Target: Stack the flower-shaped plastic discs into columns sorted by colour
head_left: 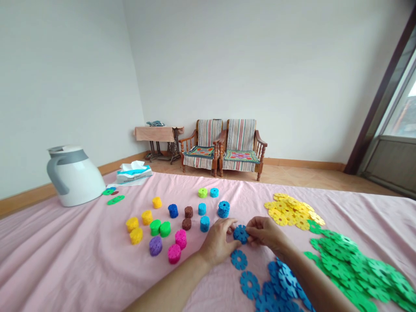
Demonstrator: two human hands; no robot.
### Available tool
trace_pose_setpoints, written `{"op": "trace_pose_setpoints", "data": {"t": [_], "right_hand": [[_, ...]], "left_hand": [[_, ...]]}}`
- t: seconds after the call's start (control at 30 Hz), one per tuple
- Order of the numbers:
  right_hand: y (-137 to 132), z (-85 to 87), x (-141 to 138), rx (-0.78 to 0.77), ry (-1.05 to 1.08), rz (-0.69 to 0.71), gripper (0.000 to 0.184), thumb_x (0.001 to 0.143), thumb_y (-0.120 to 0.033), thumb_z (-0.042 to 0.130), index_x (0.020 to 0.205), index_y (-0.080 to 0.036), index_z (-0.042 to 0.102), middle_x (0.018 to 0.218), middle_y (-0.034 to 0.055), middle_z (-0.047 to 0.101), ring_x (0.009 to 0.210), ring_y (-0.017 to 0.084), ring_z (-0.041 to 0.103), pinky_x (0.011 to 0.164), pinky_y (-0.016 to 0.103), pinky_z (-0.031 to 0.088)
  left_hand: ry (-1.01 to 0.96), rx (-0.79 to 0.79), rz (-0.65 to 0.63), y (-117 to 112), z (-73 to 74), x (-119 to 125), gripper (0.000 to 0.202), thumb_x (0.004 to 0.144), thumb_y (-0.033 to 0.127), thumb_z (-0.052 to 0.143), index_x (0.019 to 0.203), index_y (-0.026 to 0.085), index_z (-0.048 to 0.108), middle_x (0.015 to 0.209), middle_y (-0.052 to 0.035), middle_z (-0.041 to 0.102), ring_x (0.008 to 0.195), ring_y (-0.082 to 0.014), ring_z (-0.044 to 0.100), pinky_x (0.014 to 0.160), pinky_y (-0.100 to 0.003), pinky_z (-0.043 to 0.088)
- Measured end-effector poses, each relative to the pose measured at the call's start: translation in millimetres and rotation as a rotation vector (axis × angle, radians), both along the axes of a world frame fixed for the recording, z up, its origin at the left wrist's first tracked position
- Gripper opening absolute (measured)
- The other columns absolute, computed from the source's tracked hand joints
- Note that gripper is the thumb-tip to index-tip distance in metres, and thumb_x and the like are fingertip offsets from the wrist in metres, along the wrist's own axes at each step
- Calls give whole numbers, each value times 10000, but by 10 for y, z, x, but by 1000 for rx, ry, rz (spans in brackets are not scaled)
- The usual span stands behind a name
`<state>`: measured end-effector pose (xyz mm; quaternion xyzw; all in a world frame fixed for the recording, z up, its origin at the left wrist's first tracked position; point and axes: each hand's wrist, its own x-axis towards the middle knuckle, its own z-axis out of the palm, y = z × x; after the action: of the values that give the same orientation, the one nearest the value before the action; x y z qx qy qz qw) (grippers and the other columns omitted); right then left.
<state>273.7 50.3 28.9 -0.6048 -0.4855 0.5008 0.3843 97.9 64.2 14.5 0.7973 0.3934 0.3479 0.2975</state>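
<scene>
A blue notched plastic disc (241,234), apparently the top of a small stack, lies between my hands above the pink cloth. My left hand (218,243) curves around its left side, thumb below and fingers above. From the right, my right hand (264,232) pinches its edge; the fingertips are partly hidden. Two loose blue discs, one nearer (250,284) and one farther (239,259), lie flat just below. A heap of blue discs (287,279) spreads under my right forearm. Left of my hands stand stacks of discs, including light blue (204,223), pink (174,254) and brown (186,224).
Yellow discs (289,210) and green discs (354,264) lie heaped at right. Several yellow stacks (132,224) and a purple stack (155,245) stand at left. A white jug (79,180) and a tissue box (134,174) are at the far left. Two wooden chairs (242,147) stand beyond the pink cloth (81,260).
</scene>
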Motion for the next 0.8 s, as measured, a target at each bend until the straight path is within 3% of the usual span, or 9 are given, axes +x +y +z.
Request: {"op": "trace_pose_setpoints", "data": {"t": [0.33,0.6,0.8], "right_hand": [[75,-82,55,58,-4,14,89,679,-191,596,633,-179,521,430,-51,552,377,75,491,410,186,390],[107,-141,57,104,-32,28,39,665,-185,585,653,-172,550,445,-47,570,376,77,496,411,191,385],[126,-130,104,154,14,23,85,630,-223,610,644,-153,564,417,-58,527,368,56,441,391,179,311]], "left_hand": [[-3,13,-15,2,-6,1,494,624,157,697,1103,208,586,970,-34,630,922,-212,564,828,-325,449],[-14,20,-10,-3,-1,1,470,629,153,698,1084,208,595,955,-22,625,898,-197,562,805,-298,447],[-10,13,-12,-20,28,5,470,609,111,691,1062,203,604,948,-20,625,889,-194,560,791,-287,449]]}}
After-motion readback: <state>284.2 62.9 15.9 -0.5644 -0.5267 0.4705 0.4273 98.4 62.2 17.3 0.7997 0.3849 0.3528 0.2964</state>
